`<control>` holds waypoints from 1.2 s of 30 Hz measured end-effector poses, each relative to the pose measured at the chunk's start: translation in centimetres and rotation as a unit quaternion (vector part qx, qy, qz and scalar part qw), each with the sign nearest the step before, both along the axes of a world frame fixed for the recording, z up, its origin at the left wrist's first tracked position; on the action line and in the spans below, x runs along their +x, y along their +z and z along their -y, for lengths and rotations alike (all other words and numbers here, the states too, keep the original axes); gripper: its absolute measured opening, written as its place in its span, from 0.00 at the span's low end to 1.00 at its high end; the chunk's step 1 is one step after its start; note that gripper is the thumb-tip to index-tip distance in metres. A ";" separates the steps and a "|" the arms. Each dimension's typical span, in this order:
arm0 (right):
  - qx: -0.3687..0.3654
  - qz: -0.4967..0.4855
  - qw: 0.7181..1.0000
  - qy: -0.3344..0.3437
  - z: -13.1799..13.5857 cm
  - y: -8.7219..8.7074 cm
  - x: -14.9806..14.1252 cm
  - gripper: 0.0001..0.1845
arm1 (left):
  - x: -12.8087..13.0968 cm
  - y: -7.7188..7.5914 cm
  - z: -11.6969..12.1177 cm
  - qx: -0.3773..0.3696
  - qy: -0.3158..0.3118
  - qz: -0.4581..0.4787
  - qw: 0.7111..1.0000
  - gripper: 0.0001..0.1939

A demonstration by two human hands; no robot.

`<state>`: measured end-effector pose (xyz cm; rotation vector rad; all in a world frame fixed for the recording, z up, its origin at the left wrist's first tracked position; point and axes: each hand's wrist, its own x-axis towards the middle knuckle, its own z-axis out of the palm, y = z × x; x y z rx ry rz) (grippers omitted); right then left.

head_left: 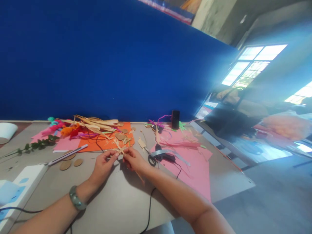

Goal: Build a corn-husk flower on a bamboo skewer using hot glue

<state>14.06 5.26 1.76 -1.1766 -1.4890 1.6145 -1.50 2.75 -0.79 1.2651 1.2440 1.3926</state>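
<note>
- Two bare forearms (175, 191) ran up from the lower edge, nearest the camera, the left one wearing a mottled green, stone-like bangle (77, 198).
- Left hand (105, 162): thumb and forefinger were closed in a pinch on a pale straw-coloured strip (120, 151) of flat, fibrous material.
- Right hand (134, 161): thumb and forefinger were likewise drawn together on the strip, just beside the left fingertips (the exact overlap of the fibres was too small to tell).
- Position of the strip: it was between the two hands, at the near edge of an orange rectangular sheet (89, 148) on a grey tabletop (117, 204).
- Beyond the hands, a bundle of long, dry tan strips (99, 123) lay beside fuzzy pink, red and orange stems (68, 130).
- Left of the hands, round tan discs (78, 162) lay near a slim pale-lilac tool (68, 154); a green leafy sprig (40, 144) and a white power strip (26, 180) were farther left.
- Right of the hands, black loop-handled scissors (152, 160) and a curled silver-grey ribbon (175, 152) lay near pink sheets (197, 175).
- Behind the table stood a deep blue panel (117, 58); at right, another person (236, 110) appeared blurred.
</note>
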 end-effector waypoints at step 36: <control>0.053 0.041 0.998 0.008 0.6 0.6 0.4 0.12 | 0.4 0.4 0.2 -0.051 -0.059 -0.006 0.997 0.11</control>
